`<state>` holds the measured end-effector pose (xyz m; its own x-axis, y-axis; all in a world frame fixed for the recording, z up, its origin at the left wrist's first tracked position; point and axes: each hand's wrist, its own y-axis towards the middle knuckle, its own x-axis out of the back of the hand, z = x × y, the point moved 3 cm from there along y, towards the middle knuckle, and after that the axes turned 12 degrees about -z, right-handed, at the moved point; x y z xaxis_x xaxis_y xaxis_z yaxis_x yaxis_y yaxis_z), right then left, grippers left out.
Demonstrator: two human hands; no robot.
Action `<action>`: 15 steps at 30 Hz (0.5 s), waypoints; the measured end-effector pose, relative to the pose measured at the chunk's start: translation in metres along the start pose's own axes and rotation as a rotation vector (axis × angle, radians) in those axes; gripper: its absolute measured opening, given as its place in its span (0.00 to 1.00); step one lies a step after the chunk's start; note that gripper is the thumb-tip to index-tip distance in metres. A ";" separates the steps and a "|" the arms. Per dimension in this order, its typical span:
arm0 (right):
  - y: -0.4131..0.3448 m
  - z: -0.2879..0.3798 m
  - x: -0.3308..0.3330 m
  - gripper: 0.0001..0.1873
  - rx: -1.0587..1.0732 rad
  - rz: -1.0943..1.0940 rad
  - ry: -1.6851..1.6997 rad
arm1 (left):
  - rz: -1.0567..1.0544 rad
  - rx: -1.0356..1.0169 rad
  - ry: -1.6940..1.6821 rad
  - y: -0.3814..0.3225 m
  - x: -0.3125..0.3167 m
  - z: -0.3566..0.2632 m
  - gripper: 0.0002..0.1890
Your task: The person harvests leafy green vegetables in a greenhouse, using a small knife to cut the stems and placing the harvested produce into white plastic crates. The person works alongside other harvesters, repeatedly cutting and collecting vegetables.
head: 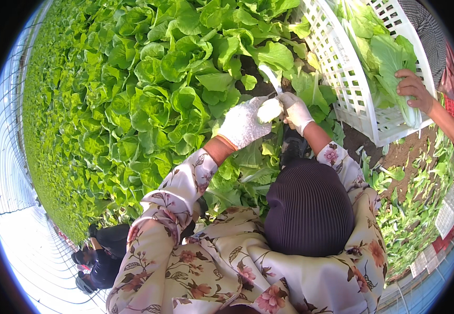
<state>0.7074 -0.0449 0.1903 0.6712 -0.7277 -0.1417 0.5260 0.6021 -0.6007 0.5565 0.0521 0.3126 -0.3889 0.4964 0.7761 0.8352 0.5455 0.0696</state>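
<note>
My left hand (246,121), in a white knit glove, grips a head of leafy greens by its pale base (270,110). Much of that head is hidden by my hand. Right beside it my right hand (295,111), in a thin whitish glove, has its fingers closed around a narrow white piece (271,77) that sticks up beyond them. Glare hides whether this piece is a leaf stalk or a blade. Both hands meet low over the edge of the leafy green crop (156,90). Loose leaves (256,172) lie below my wrists.
A white plastic crate (362,112) with leafy heads stands to the right. Another person's hand (417,90) holds a leafy head (393,66) over it. Leaf scraps litter the soil (409,157). My dark ribbed-covered knee (309,208) rises close below my right arm. People (101,259) crouch at lower left.
</note>
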 end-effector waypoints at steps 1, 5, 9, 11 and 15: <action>0.011 -0.013 0.002 0.17 -0.073 -0.044 -0.080 | -0.022 -0.024 -0.020 0.005 0.002 -0.001 0.33; 0.050 -0.035 0.000 0.14 0.144 -0.262 0.001 | -0.028 -0.068 -0.021 0.035 0.004 -0.009 0.30; 0.088 -0.031 -0.016 0.14 0.069 -0.149 0.493 | -0.029 -0.093 -0.037 0.064 0.001 -0.012 0.31; 0.102 -0.028 -0.023 0.14 0.044 -0.105 0.360 | -0.066 -0.094 -0.065 0.077 -0.001 -0.009 0.33; 0.137 -0.007 -0.039 0.15 0.203 0.027 0.039 | -0.097 -0.097 -0.036 0.104 -0.004 0.006 0.37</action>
<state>0.7491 0.0638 0.1082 0.6676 -0.7202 -0.1887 0.6054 0.6726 -0.4255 0.6424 0.1115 0.3131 -0.4818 0.4696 0.7399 0.8262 0.5248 0.2049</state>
